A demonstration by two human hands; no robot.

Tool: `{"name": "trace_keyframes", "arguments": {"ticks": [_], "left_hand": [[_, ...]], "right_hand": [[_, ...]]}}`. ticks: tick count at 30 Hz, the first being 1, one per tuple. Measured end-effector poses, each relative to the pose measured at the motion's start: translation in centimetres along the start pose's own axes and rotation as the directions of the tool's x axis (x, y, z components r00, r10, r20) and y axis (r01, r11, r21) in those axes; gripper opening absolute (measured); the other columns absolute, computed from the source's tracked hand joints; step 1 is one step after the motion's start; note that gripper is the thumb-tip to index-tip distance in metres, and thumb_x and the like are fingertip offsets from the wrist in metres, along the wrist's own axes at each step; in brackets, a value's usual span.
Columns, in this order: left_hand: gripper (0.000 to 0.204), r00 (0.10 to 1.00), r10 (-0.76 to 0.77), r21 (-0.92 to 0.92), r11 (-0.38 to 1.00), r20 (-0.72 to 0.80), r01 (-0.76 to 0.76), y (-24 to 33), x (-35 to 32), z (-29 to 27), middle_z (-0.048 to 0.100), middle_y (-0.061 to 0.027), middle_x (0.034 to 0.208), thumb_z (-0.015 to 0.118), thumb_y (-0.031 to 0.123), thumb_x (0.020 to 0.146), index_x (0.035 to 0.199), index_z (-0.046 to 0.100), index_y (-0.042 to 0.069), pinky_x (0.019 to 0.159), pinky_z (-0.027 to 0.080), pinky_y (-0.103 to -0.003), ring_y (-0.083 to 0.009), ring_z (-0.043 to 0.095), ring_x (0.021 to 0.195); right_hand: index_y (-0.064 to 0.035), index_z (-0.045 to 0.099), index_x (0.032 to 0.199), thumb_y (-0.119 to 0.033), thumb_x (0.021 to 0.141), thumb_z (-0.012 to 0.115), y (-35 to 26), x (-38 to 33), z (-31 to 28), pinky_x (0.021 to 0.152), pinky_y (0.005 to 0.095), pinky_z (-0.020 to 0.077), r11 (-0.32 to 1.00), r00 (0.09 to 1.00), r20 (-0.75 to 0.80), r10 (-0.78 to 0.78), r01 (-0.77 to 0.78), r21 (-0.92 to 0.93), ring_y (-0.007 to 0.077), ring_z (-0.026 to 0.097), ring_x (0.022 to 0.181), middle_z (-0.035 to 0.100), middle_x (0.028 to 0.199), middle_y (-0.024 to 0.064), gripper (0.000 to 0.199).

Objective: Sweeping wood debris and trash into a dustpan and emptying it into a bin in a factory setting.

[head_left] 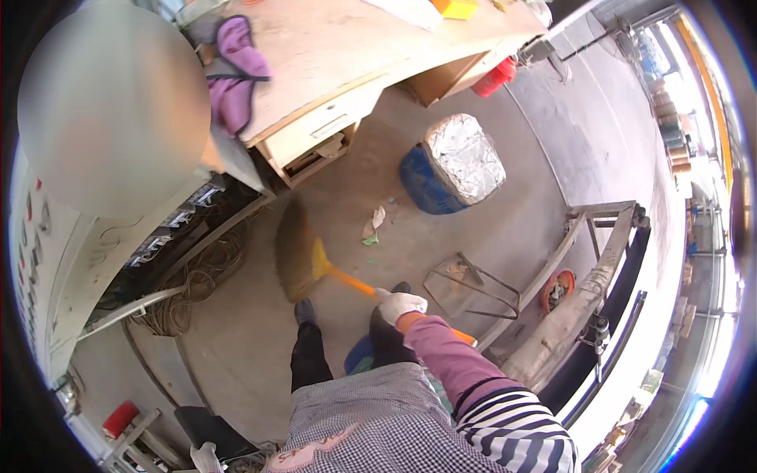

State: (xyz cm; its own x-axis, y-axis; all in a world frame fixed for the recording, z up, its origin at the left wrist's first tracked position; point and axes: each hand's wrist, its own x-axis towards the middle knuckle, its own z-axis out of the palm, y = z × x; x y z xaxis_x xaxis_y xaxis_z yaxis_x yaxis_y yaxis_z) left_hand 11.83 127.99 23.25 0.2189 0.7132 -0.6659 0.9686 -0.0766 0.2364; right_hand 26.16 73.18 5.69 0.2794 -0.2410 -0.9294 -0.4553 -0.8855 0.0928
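Observation:
My right hand, in a white glove, is closed round the orange handle of a broom. Its dark bristle head, joined by a yellow collar, rests on the floor ahead of my left foot and looks blurred. Crumpled paper scraps and small green bits lie on the floor to the right of the bristles. A metal dustpan with a wire-frame handle sits on the floor right of my gloved hand. I cannot make out my left hand in the picture.
A wooden desk bears a purple cloth item. In front of it stands a blue bin with silvery lining. Coiled cables lie under the left cabinet. On the right are a metal frame and an orange bucket.

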Motion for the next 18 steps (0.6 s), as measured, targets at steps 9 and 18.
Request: {"name": "trace_keyframes", "arguments": {"ticks": [9,18], "left_hand": [[0.044,0.979,0.203,0.231,0.953,0.006,-0.198,1.3,-4.5,13.3,0.067,-0.0117,0.091,0.059,-0.001,0.068,0.112,0.062,-0.003,0.065,0.052,-0.040,-0.0251,0.063,0.073],[0.039,0.885,0.460,0.278,0.843,0.073,-0.461,11.7,-11.9,23.7,0.068,-0.0098,0.088,0.058,-0.001,0.069,0.107,0.063,-0.006,0.075,0.052,-0.033,-0.0215,0.064,0.076]], "right_hand": [[-0.0411,0.040,0.146,-0.030,0.096,0.041,26.9,3.4,-5.6,0.089,0.0383,0.0523,0.986,0.978,0.128,0.168,-0.169,-0.004,0.0202,0.068,0.106,0.065,0.127,0.0016,0.052],[-0.0286,0.057,0.135,-0.036,0.092,0.054,49.4,5.1,-12.0,0.095,0.0439,0.0502,0.973,0.966,0.140,0.218,-0.226,0.047,0.0256,0.062,0.115,0.064,0.127,0.0014,0.044]]}}
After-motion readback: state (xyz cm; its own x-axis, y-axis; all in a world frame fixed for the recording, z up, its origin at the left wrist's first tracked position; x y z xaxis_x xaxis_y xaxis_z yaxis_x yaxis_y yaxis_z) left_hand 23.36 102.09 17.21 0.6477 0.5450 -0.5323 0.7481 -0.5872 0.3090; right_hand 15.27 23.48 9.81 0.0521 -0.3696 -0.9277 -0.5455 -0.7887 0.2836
